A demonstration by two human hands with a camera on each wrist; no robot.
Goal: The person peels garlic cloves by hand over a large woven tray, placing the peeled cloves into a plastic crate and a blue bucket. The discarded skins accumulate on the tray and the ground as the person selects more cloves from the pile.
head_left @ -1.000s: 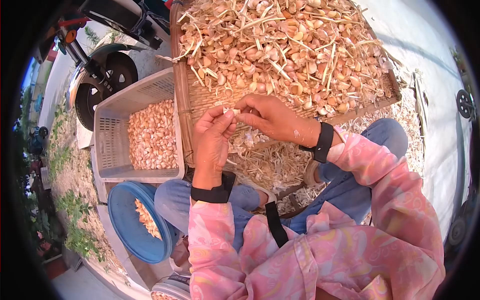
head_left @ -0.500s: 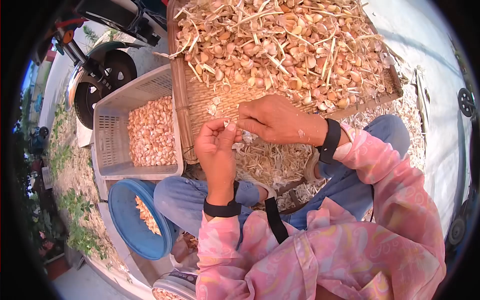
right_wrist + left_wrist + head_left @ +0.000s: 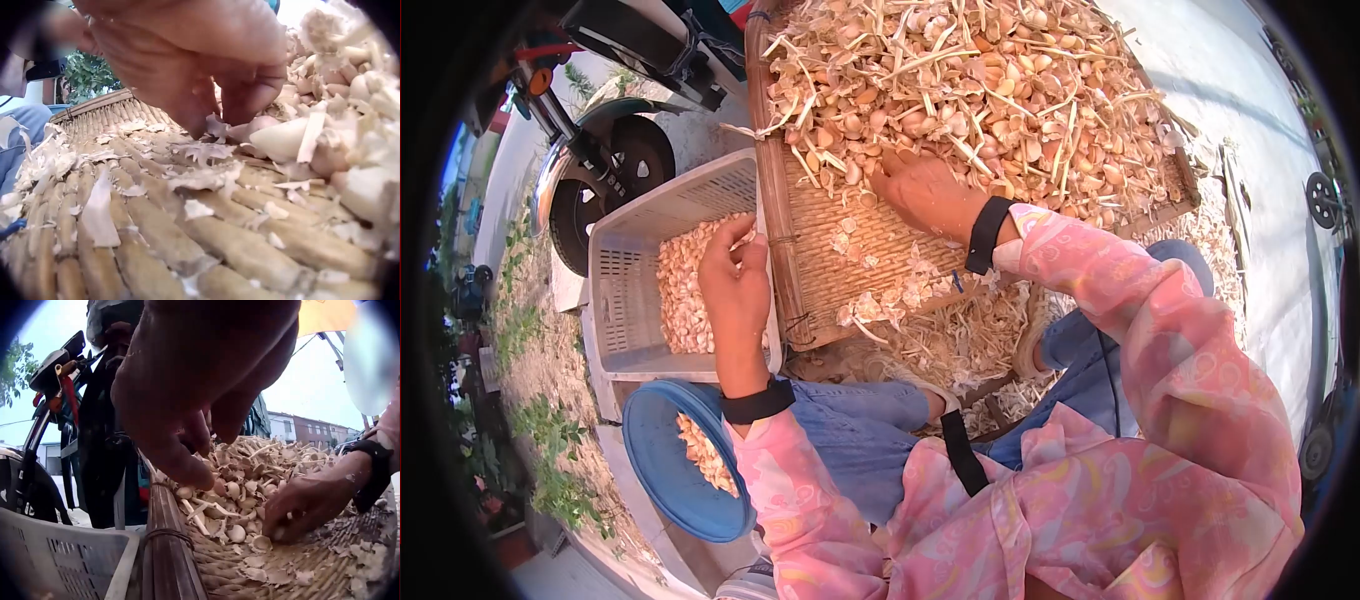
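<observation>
My left hand [image 3: 735, 300] hovers over the right side of a pale plastic crate [image 3: 615, 330], fingers loosely bent, with nothing visible between them. Garlic cloves [image 3: 683, 295] cover the crate's floor. At the near edge of a heap of garlic cloves and dry stalks [image 3: 1010, 100], my right hand [image 3: 930, 195] reaches down onto a woven bamboo tray [image 3: 820, 215]. Seen from the right wrist, its thumb and fingertips pinch at a garlic clove [image 3: 253, 127] with papery skin around it. Shed garlic skins [image 3: 900, 295] lie along the tray's near edge.
A blue tub [image 3: 640, 470] holding peeled-looking cloves [image 3: 705, 455] stands below the crate, beside the person's knee. Past the crate is a vehicle's wheel [image 3: 635, 165]. Stalks and husks [image 3: 960, 335] litter the ground between the legs [image 3: 860, 405].
Both hands were together over the tray's near edge, fingering a small piece of garlic. They have since parted: the left moved left over the crate, the right forward to the heap.
</observation>
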